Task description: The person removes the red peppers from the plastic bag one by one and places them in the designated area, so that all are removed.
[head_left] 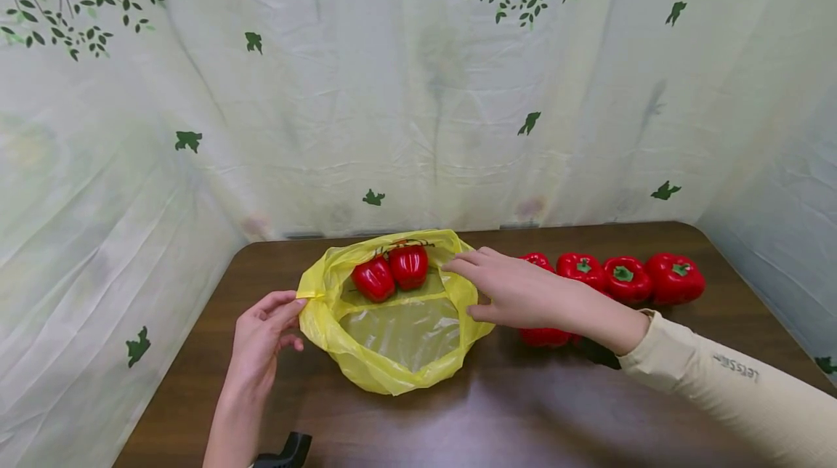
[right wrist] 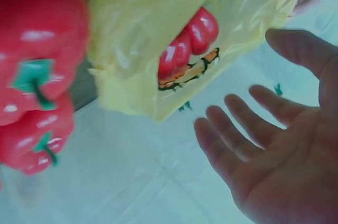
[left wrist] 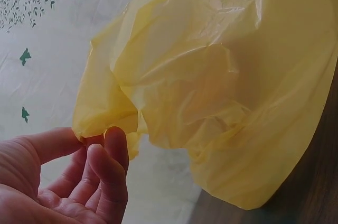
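Observation:
A yellow plastic bag (head_left: 391,379) sits on the table with its mouth spread wide. Inside lie two red bell peppers, one on the left (head_left: 373,279) and one on the right (head_left: 409,267). My left hand (head_left: 258,341) pinches the bag's left rim between thumb and fingers, as the left wrist view shows closely. Over the bag's right rim reaches my right hand (head_left: 516,290), its fingers extended and nothing in it; the right wrist view shows its bare palm (right wrist: 285,176) apart from the bag. Whether its fingertips touch the rim cannot be told from the head view.
Several red bell peppers with green stems (head_left: 628,280) stand grouped to the right on the brown table (head_left: 458,424), partly behind my right forearm. A black object (head_left: 288,450) shows near my left wrist. A leaf-patterned cloth (head_left: 418,126) hangs behind the table.

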Tool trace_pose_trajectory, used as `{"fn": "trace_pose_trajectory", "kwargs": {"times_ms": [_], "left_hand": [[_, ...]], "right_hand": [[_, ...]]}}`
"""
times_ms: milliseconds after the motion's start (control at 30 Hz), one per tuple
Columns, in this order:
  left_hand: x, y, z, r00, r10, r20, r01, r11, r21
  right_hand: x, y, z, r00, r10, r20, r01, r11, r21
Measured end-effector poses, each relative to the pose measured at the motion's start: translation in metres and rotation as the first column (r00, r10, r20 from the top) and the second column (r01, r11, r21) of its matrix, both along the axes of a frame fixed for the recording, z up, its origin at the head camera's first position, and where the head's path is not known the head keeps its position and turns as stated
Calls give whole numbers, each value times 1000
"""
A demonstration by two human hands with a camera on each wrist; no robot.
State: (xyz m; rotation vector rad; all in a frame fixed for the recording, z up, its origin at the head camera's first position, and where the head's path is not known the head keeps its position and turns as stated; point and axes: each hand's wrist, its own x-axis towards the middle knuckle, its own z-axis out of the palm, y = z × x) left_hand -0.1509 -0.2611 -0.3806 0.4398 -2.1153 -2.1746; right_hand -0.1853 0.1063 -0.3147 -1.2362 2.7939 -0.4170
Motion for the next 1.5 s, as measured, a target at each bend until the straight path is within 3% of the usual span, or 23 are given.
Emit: {"fn": "trace_pose_trajectory", "kwargs": {"times_ms": [133,300,400,600,767,1033,1300,1500], "left_hand": [[1,-1,0,1000,1,-6,-1,1000,-3],[2,-2,-1,1000,2,-11,-2,1000,-1],[1,-3,0,1000,-4,-20,4,1000,1],[1,-2,1,1000,-3,-31,4,1000,10],[0,-1,2,999,0,-33,1,1000,12],[-1,0,4,1000,-2,-31,3,1000,7],[1,-1,2,1000,2,-29,-2,1000,13],[0,-1,0,998,-8,-57,10,999,30]], "right_hand": [[-17,-18,4,991,21,135,-24,999,26],[-44,-40,5,958,65,279,-66,998,-5],[-60,-54,4,947,88,308,-84,996,-27],[-82,-75,-7,931,45,363,-32,999,-43],[-91,-80,-24,933,25,358,15,994,-106],[-98,-84,-57,966,19,256,33,979,-199],[-102,-86,-72,961,-36,273,103,966,-237],[-104,-82,-79,952,-12,305,98,958,-269]]}}
